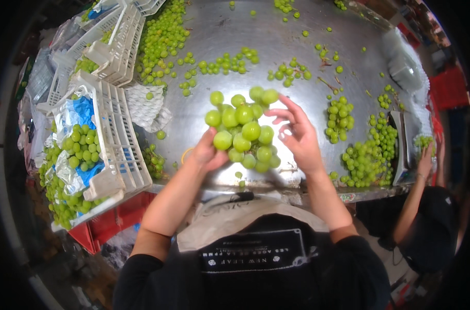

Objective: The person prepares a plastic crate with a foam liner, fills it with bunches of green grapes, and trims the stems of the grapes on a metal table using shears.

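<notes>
Bunch of green grapes (242,132) held above the near edge of the steel table (276,39). Left hand (208,153) grips it from below-left, fingers closed on the bunch. Right hand (297,135) alongside, fingers spread, fingertips touching grapes. White crate (118,150) of grapes lies left; loose clusters (366,155) right.
</notes>
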A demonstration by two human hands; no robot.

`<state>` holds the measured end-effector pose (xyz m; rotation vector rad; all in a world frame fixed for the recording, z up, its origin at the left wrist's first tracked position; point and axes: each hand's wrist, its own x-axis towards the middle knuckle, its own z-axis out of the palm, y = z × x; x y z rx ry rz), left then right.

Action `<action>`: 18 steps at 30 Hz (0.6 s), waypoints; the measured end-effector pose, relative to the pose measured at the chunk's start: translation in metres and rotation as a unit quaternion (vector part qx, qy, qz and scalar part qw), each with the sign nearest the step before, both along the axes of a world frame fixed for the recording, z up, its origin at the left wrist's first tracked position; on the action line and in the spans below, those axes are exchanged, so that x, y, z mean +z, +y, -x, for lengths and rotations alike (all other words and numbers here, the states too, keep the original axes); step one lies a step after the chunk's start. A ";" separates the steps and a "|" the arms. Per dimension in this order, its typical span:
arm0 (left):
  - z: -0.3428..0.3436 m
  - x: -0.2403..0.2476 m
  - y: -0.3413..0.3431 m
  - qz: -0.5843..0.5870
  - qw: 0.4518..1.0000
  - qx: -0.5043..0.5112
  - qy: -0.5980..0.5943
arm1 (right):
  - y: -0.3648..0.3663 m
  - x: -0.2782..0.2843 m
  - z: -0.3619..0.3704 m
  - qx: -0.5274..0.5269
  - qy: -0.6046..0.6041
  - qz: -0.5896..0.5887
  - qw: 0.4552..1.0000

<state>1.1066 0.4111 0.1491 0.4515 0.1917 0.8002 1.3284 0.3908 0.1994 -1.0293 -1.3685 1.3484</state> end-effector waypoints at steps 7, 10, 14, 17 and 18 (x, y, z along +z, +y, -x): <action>-0.014 0.023 0.005 0.057 0.992 0.043 0.107 | 0.001 -0.021 0.032 -0.011 0.222 0.033 0.974; -0.011 0.037 0.010 0.012 0.997 0.025 0.069 | 0.010 -0.037 0.030 -0.015 0.338 0.139 0.931; -0.008 0.052 0.009 -0.027 0.994 0.007 0.107 | 0.013 -0.053 0.027 -0.024 0.453 0.220 0.864; -0.010 0.065 0.005 -0.074 0.979 0.009 0.188 | 0.014 -0.057 0.024 -0.010 0.538 0.250 0.805; -0.011 0.069 0.004 -0.097 0.969 0.009 0.229 | 0.015 -0.057 0.023 0.000 0.571 0.265 0.777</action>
